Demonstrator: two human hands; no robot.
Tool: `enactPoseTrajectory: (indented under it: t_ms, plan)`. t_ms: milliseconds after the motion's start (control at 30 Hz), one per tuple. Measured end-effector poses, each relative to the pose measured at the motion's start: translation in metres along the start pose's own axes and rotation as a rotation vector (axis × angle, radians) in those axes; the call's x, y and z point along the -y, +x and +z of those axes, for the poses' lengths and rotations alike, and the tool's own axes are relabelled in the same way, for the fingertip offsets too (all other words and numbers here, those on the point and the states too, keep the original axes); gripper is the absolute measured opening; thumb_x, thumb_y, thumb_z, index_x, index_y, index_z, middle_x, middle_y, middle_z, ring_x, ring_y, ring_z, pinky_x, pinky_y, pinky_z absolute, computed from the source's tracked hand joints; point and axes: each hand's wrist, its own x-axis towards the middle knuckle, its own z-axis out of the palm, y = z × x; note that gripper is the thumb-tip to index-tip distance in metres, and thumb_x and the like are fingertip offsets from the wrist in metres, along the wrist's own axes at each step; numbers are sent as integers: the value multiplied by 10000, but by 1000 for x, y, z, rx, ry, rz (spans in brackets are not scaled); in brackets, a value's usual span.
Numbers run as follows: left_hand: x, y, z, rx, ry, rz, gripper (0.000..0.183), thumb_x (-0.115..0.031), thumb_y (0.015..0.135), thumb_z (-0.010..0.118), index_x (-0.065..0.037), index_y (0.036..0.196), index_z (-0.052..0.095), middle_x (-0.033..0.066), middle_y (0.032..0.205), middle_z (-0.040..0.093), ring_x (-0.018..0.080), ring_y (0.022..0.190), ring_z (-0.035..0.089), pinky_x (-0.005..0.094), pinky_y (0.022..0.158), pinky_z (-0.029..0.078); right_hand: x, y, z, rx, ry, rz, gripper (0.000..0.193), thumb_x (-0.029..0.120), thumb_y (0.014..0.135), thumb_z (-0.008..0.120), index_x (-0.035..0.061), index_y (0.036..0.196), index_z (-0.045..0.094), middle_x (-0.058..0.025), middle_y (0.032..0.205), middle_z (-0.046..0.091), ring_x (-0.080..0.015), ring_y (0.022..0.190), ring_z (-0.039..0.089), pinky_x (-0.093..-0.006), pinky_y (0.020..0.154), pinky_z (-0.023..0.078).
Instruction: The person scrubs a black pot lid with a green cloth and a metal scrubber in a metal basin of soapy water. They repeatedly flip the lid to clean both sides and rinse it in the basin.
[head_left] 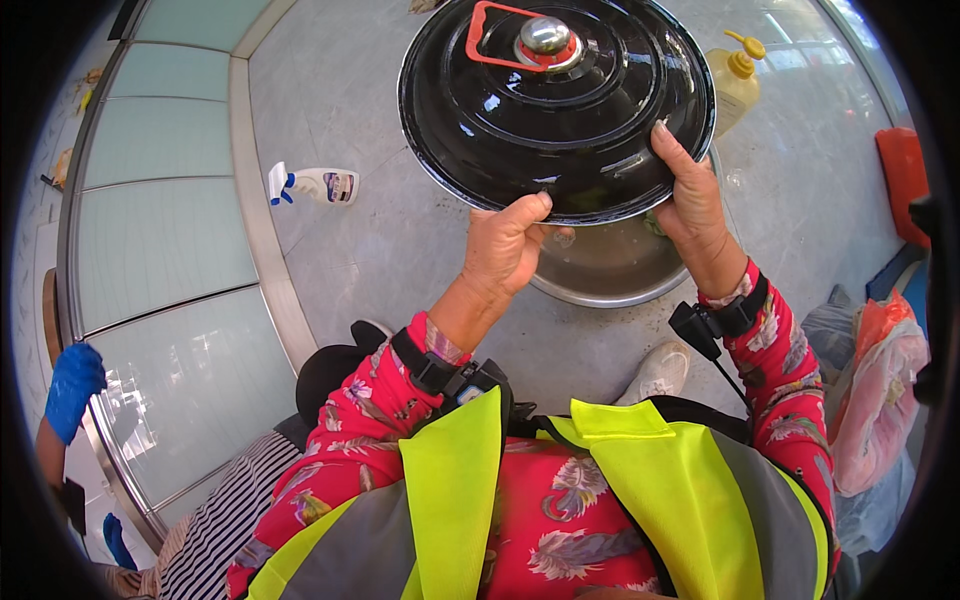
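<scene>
Both my hands hold up a black pot lid (610, 140) with a silver knob and a red wire-like stand beside the knob. My left hand (503, 248) grips the near rim, its thumb on top and its fingers underneath. Around the right side of the rim, my right hand (693, 200) is closed with its thumb on the upper face. The lid looks wet and shiny. Below it, partly covered, sits a round metal basin (605, 285) on the floor. A bit of something green shows by my right hand, too hidden to name.
A white spray bottle (328, 187) with a blue trigger lies on the grey tiles to the left. Beyond my right hand stands a yellow pump bottle (735, 90). Plastic bags (880, 390) and a red object (903, 180) are at right. Another person's blue-gloved hand (75, 388) is far left.
</scene>
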Motion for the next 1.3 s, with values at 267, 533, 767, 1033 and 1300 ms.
enactPoseTrajectory:
  t_ms: [267,533,767,1033,1300]
  plan:
    - [0,-2,-7,86,62,75,408,67,781,538,-69,1165,524,50,1057,613,196,880,619,364,647,534,5,-1,4,40,14,-5,389,98,831,653,40,1194,524,-72,1118,608,-181,990,598,-333,883,489]
    - [-1,-2,0,25,29,123,524,86,754,584,-89,1240,500,27,1171,583,195,1042,564,375,911,463,7,-4,7,59,22,4,371,102,833,654,38,1179,536,-72,1100,618,-179,983,602,-332,881,492]
    - [0,-3,5,-8,73,123,537,92,747,583,-99,1242,500,29,1183,576,195,1049,561,366,944,438,5,-5,5,28,21,-4,373,103,844,639,32,1191,522,-83,1114,611,-191,991,603,-337,882,494]
    - [-1,0,-3,34,120,113,469,60,776,561,-108,1211,507,30,1083,606,192,924,605,363,641,517,5,-1,2,23,43,-1,372,111,867,607,14,1209,499,-113,1135,599,-215,990,610,-355,874,507]
    - [-1,2,4,21,67,157,539,89,758,569,-110,1252,485,17,1151,586,186,1031,571,364,923,458,4,-3,2,19,54,13,380,95,831,652,38,1186,528,-75,1108,612,-195,1000,599,-342,890,491]
